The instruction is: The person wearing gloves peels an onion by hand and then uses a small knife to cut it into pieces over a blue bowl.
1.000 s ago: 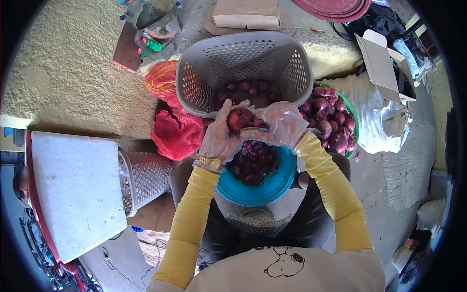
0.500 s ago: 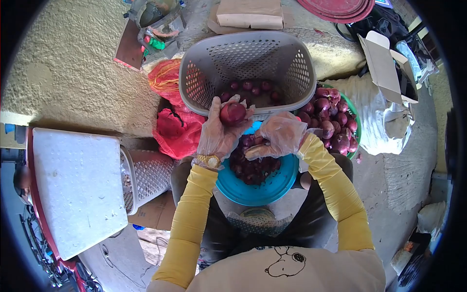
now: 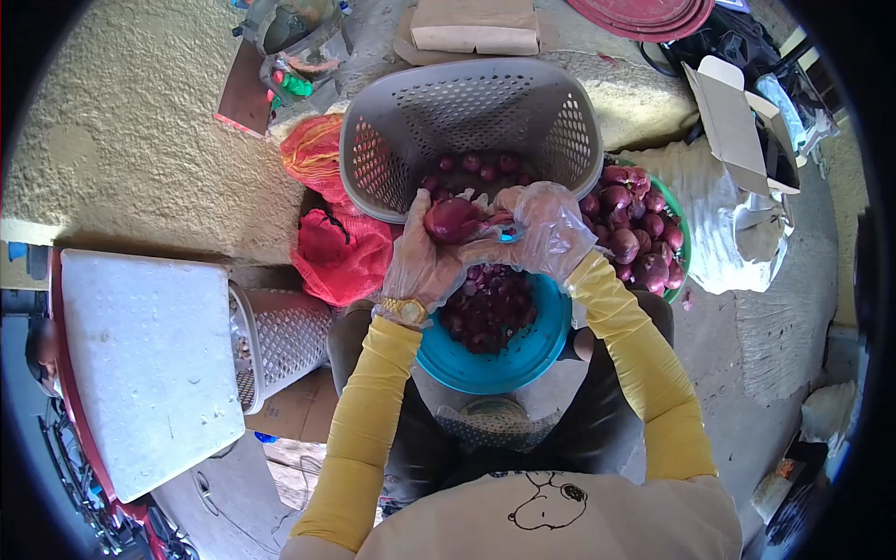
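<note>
My left hand (image 3: 425, 257), in a clear plastic glove, is closed around a red onion (image 3: 453, 221) held above the blue basin (image 3: 495, 375). My right hand (image 3: 551, 229), gloved the same way, meets the onion's right end with its fingers curled. A small bright blue patch shows between the hands; whether it is a tool or the basin's rim I cannot make out. What lies inside the right fingers is hidden. In the basin is a heap of dark purple onion pieces or skins. Behind the hands, a grey perforated basket (image 3: 467, 70) holds several red onions (image 3: 487, 173).
At the right, a green-rimmed basin (image 3: 688, 245) is piled with red onions, beside a white sack (image 3: 756, 243). A red mesh bag (image 3: 359, 257) lies left of the basket. Further left are a white foam lid (image 3: 149, 364) and a light perforated basket (image 3: 291, 327).
My right hand has moved up and inward to the onion, and the hands now meet. The onion has turned so one end points right. My left hand keeps hold of it.
</note>
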Motion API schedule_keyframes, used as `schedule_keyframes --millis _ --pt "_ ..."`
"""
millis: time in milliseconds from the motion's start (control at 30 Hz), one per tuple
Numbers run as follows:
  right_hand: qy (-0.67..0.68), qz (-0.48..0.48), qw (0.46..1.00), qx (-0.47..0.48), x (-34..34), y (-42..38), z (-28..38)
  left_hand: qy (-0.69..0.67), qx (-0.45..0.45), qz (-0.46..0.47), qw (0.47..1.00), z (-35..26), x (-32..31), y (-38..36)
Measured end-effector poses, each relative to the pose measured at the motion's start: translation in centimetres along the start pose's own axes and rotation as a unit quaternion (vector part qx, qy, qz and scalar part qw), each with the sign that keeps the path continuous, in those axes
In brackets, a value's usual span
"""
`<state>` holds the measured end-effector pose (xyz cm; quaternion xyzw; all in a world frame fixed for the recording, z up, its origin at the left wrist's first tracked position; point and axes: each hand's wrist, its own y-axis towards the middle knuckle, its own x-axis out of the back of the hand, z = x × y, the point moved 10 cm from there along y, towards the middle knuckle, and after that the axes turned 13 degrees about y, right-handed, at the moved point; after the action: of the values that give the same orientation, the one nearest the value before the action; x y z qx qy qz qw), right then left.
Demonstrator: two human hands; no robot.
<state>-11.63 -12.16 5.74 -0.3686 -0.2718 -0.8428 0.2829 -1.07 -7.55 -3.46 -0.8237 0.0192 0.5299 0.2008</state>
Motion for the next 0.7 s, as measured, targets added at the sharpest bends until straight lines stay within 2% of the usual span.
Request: schedule_keyframes --millis 67,133,267,300,367,467,500,533,567,633,700 --pt "-0.025 0.025 0.999 -0.017 -0.3 0.1 -0.2 0.03 -0.015 -0.048 0.998 0.0 0.7 0.3" --pt "0.041 0.004 0.999 -0.029 0.3 0.3 0.4 0.007 -0.019 -0.054 0.998 0.2 2.1 1.0" --pt "0.035 0.028 0.998 -0.046 -0.1 0.5 0.4 -0.027 -0.016 -0.074 0.997 0.5 1.8 0.8" --pt "0.027 0.026 0.999 -0.038 -0.2 0.5 0.3 -0.027 -0.015 -0.075 0.997 0.5 2.1 0.8" --pt "0.017 0.025 0.999 -0.029 -0.8 0.5 0.1 -0.027 -0.002 -0.01 1.0 0.6 1.6 1.0" --pt "-0.048 0.023 0.999 -0.003 -1.3 0.3 0.2 -0.036 0.003 -0.021 0.999 0.5 0.9 0.6" --pt "-0.042 0.073 0.996 -0.014 -1.9 0.4 0.1 -0.037 0.003 -0.022 0.999 0.5 0.3 0.4" --pt "-0.036 0.122 0.992 -0.023 -2.6 0.3 -0.1 -0.033 0.0 -0.062 0.997 0.4 0.4 0.2" --pt "-0.036 0.122 0.992 -0.022 -2.5 0.3 0.0 -0.03 -0.003 -0.103 0.994 0.3 1.0 -0.1" --pt "0.071 0.145 0.987 -0.002 -2.9 0.1 0.8 -0.004 -0.005 -0.105 0.994 -0.1 1.6 -0.3" --pt "0.098 0.166 0.981 0.018 -4.2 -0.4 1.0 0.022 -0.006 -0.106 0.994 -0.5 2.4 -0.5"
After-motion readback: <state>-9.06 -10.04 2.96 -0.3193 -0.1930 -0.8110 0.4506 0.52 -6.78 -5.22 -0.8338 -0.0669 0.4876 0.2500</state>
